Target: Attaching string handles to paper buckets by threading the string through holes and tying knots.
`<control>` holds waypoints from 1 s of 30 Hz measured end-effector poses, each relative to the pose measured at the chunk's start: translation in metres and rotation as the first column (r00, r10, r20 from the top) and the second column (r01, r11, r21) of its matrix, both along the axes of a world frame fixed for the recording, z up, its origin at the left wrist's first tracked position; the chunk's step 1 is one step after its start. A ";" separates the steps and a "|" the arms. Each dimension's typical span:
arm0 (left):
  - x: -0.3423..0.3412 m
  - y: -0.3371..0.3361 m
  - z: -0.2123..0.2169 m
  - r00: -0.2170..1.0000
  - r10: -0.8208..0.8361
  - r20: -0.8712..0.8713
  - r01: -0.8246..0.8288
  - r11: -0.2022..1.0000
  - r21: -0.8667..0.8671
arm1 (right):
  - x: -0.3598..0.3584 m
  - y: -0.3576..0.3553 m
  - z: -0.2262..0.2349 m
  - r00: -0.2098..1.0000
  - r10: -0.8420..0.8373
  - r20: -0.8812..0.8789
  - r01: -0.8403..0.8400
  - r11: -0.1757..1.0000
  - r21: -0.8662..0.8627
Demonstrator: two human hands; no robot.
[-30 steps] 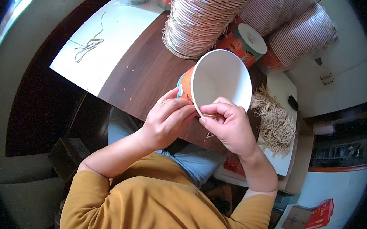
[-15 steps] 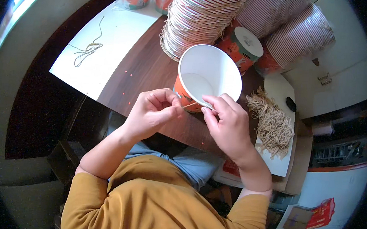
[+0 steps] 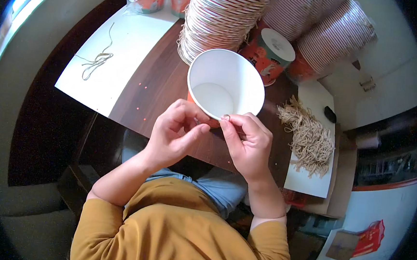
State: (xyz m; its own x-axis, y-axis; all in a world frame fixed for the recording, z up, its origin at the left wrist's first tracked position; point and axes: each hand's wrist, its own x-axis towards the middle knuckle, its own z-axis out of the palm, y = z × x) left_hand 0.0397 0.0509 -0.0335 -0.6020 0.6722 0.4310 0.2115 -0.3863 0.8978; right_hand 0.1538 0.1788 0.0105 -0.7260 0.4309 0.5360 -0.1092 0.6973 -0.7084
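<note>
Head view: we see our left hand (image 3: 174,135) curled, thumb and fingers drawn together just beside the near rim of a white-lined orange paper cup (image 3: 225,85); whether it pinches anything we cannot tell. Our right hand (image 3: 248,142) pinches a small loop at that same rim, fingertips pressed together. The cup stands tilted toward us on the dark wood counter (image 3: 161,85). Far behind it rise stacks of striped cups (image 3: 221,15); a lidded cup (image 3: 269,49) sits to the right. A heap of tan strings (image 3: 307,137) lies right on white paper, and one loose string (image 3: 96,60) far left.
</note>
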 end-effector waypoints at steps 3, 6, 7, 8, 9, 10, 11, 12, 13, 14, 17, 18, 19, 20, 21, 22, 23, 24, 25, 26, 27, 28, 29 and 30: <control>0.013 0.004 -0.010 0.955 0.193 -0.223 -0.208 0.977 -0.044 | 0.006 0.000 -0.005 0.999 0.035 0.023 -0.036 0.999 0.034; 0.015 0.008 -0.021 0.825 0.338 -0.454 -0.361 0.932 0.038 | 0.015 -0.005 -0.004 0.985 0.128 0.118 -0.144 0.978 0.148; 0.012 0.013 -0.023 0.744 0.407 -0.530 -0.409 0.905 0.121 | 0.018 -0.005 -0.003 0.974 0.136 0.184 -0.170 0.967 0.188; 0.008 0.018 -0.025 0.650 0.474 -0.594 -0.444 0.871 0.209 | 0.020 -0.002 -0.003 0.967 0.155 0.203 -0.214 0.927 0.308; 0.005 0.023 -0.027 0.653 0.487 -0.580 -0.444 0.867 0.227 | 0.021 -0.001 0.004 0.963 0.113 0.246 -0.198 0.914 0.354; 0.003 0.024 -0.030 0.654 0.488 -0.578 -0.445 0.866 0.229 | 0.023 -0.002 0.011 0.956 0.067 0.286 -0.184 0.896 0.405; 0.001 0.025 -0.032 0.664 0.479 -0.574 -0.435 0.872 0.225 | 0.024 0.003 0.016 0.944 0.004 0.331 -0.168 0.867 0.469; -0.001 0.025 -0.033 0.674 0.470 -0.570 -0.425 0.878 0.222 | 0.021 0.007 0.019 0.953 -0.075 0.294 -0.098 0.842 0.531; 0.000 0.026 -0.032 0.668 0.487 -0.563 -0.442 0.868 0.227 | 0.019 0.013 0.023 0.945 -0.129 0.301 -0.080 0.799 0.596; 0.000 0.026 -0.032 0.669 0.486 -0.563 -0.440 0.869 0.228 | 0.017 0.019 0.026 0.935 -0.183 0.303 -0.065 0.752 0.656; 0.003 0.025 -0.032 0.658 0.488 -0.573 -0.465 0.862 0.201 | 0.009 0.028 0.026 0.938 -0.160 0.307 -0.081 0.761 0.643; 0.004 0.026 -0.028 0.626 0.492 -0.605 -0.485 0.853 0.192 | 0.008 0.029 0.026 0.937 -0.148 0.316 -0.101 0.753 0.651; 0.005 0.026 -0.026 0.591 0.496 -0.636 -0.508 0.841 0.184 | 0.007 0.030 0.025 0.938 -0.144 0.317 -0.104 0.752 0.651; 0.005 0.027 -0.025 0.589 0.498 -0.636 -0.512 0.839 0.184 | 0.006 0.029 0.024 0.950 -0.108 0.293 -0.103 0.778 0.619; 0.005 0.029 -0.024 0.586 0.501 -0.637 -0.526 0.833 0.171 | 0.005 0.029 0.023 0.961 -0.073 0.268 -0.103 0.803 0.587; 0.004 0.031 -0.023 0.584 0.503 -0.637 -0.539 0.827 0.160 | 0.004 0.028 0.022 0.961 -0.070 0.267 -0.105 0.803 0.587; 0.003 0.033 -0.023 0.582 0.505 -0.637 -0.541 0.826 0.160 | 0.003 0.027 0.021 0.964 -0.065 0.256 -0.097 0.813 0.575; 0.002 0.036 -0.025 0.548 0.530 -0.647 -0.572 0.802 0.172 | 0.002 0.026 0.021 0.968 -0.061 0.244 -0.090 0.822 0.562; 0.001 0.037 -0.027 0.514 0.553 -0.656 -0.602 0.777 0.184 | 0.001 0.026 0.020 0.968 -0.061 0.245 -0.091 0.822 0.562; -0.001 0.039 -0.028 0.514 0.553 -0.656 -0.602 0.777 0.183 | 0.001 0.026 0.019 0.968 -0.051 0.247 -0.095 0.832 0.546; -0.003 0.040 -0.029 0.544 0.544 -0.639 -0.571 0.798 0.192 | 0.000 0.026 0.019 0.968 -0.041 0.248 -0.100 0.842 0.531; -0.003 0.040 -0.029 0.574 0.533 -0.622 -0.539 0.817 0.203 | 0.001 0.026 0.019 0.968 -0.041 0.248 -0.100 0.842 0.530; -0.003 0.039 -0.029 0.574 0.533 -0.622 -0.540 0.817 0.203 | 0.001 0.026 0.018 0.965 -0.035 0.258 -0.111 0.841 0.530; -0.003 0.038 -0.028 0.718 0.450 -0.531 -0.469 0.877 0.110 | 0.001 0.026 0.018 0.963 -0.029 0.269 -0.122 0.839 0.529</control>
State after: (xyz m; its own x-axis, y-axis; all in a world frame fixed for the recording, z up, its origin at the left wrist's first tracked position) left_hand 0.0371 0.0893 -0.0617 -0.5250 0.3912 0.7558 0.7952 -0.0910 0.5995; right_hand 0.1552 0.2046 0.0283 -0.8808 0.0919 0.4645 -0.0200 0.9729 -0.2303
